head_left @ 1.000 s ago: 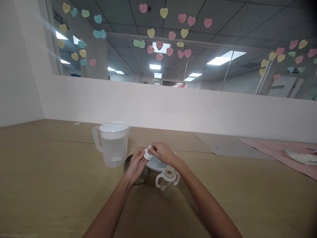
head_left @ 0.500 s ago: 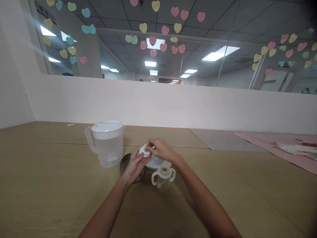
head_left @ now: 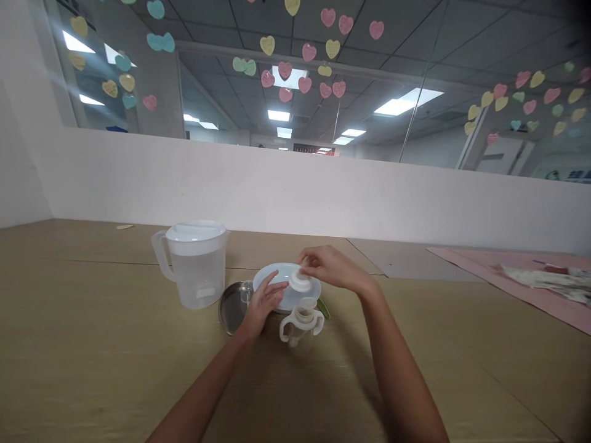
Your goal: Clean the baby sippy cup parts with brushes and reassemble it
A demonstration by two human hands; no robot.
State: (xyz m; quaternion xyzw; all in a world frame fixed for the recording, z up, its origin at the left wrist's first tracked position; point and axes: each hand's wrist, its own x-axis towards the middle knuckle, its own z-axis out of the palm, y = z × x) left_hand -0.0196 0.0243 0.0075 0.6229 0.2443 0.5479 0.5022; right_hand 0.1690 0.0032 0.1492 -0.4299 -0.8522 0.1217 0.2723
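My right hand (head_left: 330, 267) pinches a small white bottle cap (head_left: 300, 282) by its top, holding it just above a round white plate (head_left: 277, 275). My left hand (head_left: 263, 304) hovers with loosely spread fingers over the plate's near edge, holding nothing. An open, clear baby bottle with two white handles (head_left: 301, 323) stands upright on the wooden table (head_left: 92, 344), just in front of the plate and below the cap. A shallow round metal dish (head_left: 231, 304) lies left of my left hand.
A clear plastic pitcher (head_left: 194, 264) with a white lid, holding water, stands to the left. Something green (head_left: 324, 308) peeks out by the bottle. A pink mat (head_left: 521, 280) with a crumpled wrapper (head_left: 540, 275) lies far right. A white partition wall runs behind the table.
The cap was held between both hands; now only my right hand holds it, shifted right over the plate. My left hand has let go and dropped toward the plate's edge.
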